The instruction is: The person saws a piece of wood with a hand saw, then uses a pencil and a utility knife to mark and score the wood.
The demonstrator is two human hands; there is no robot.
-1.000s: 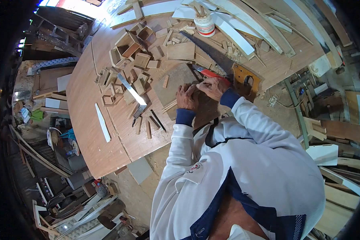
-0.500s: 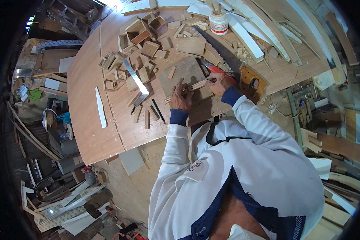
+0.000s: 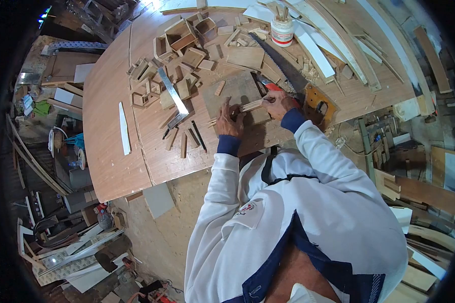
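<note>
My left hand is closed around the left end of some thin wooden strips, resting over a flat board on the table. At the strips' other end, my right hand pinches them between thumb and fingers. A red-handled tool lies just beyond my right hand, partly hidden by it. To the right is a handsaw with a wooden handle. A small wood block sits on the board beyond my left hand.
Left of my hands lie a metal try square, a black pencil and short wood offcuts. Small wooden boxes and a white tub of sticks stand farther back. Long boards cover the table's far right.
The view has shifted slightly. My hands stay at nearly the same place on the board, and the strips between them now show a paler, broader face.
</note>
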